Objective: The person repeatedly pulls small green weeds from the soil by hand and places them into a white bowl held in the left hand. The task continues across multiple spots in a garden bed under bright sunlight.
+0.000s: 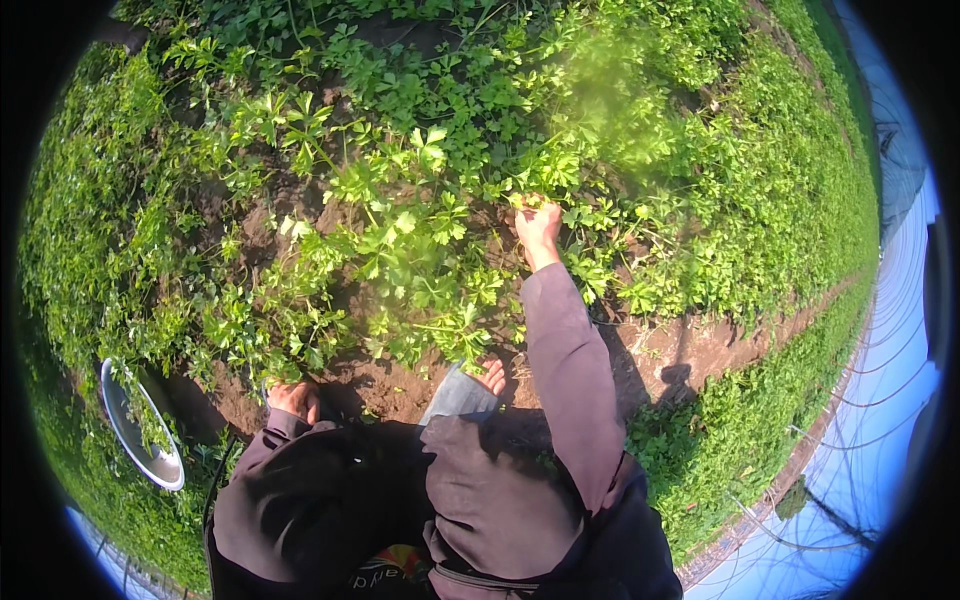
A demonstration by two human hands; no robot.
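Note:
My right hand (538,225) reaches forward into a bed of leafy green plants with lobed, parsley-like leaves (555,169). Its fingers are curled closed around some leaves and stems at the fingertips. Low at the left, near my body, my left hand (294,397) rests by the edge of the plants, its fingers bent downward. What lies beneath its palm is hidden, so I cannot tell whether it holds anything. Between the hands stand more of these leafy plants (409,255) over brown soil.
A pale oval basin (169,469) with some greenery in it stands tilted at the left. My bare foot (493,375) is on the soil below the plants. A strip of bare soil (705,352) runs to the right between planted beds. Curved hoops rise at the far right.

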